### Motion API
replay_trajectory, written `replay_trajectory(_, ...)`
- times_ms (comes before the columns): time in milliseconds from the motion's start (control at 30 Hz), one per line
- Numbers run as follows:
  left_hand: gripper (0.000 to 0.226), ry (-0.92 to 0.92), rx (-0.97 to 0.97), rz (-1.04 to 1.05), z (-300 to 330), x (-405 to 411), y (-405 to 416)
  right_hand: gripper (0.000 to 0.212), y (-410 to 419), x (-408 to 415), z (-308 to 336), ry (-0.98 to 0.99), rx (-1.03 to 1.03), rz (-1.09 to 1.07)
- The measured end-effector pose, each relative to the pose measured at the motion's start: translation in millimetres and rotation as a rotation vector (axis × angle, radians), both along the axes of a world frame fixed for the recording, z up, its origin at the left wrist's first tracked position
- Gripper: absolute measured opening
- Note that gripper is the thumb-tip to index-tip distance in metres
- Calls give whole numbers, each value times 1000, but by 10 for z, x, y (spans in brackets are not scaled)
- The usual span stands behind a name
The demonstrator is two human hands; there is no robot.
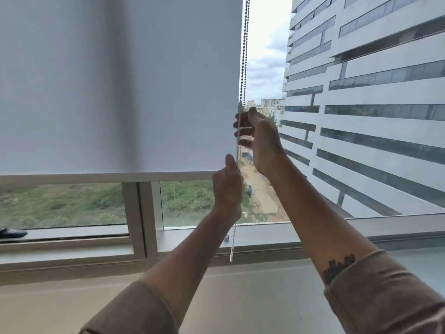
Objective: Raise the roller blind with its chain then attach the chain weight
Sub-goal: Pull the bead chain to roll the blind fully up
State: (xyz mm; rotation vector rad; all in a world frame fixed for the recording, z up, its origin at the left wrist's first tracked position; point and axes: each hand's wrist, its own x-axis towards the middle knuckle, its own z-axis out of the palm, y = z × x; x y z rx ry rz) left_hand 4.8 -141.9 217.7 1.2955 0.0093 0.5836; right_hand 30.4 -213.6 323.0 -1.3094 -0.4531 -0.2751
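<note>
Here, chain (245, 56) hanging vertical, both hands closed on it, right hand (258, 138) above left hand (227, 186)

We see a pale sill (265, 297) running the full width below the window frame (142, 213), smooth and beige. Above it, the frame's lower rail (72, 233) forms a narrow ledge, and a dark object (12, 233) lies on that ledge at the far left edge of view, only partly in view, so we cannot tell what it is. A small metal fitting (226, 238) sits on the rail near the middle, just beside the hanging chain (233, 239), whose lower end hangs in front of the frame's bottom edge, above the sill.
</note>
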Motion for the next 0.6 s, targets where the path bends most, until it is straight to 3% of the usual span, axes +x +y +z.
replay_trajectory(233,62,23,1,-4,-449,-19,-96,42,112,-50,627,162,141,79)
replay_trajectory(467,71,81,13,-4,-719,-9,-148,46,172,-104,821,201,179,103)
replay_trajectory(600,73,91,45,-1,-839,-34,-159,62,179,-222,785,233,227,31)
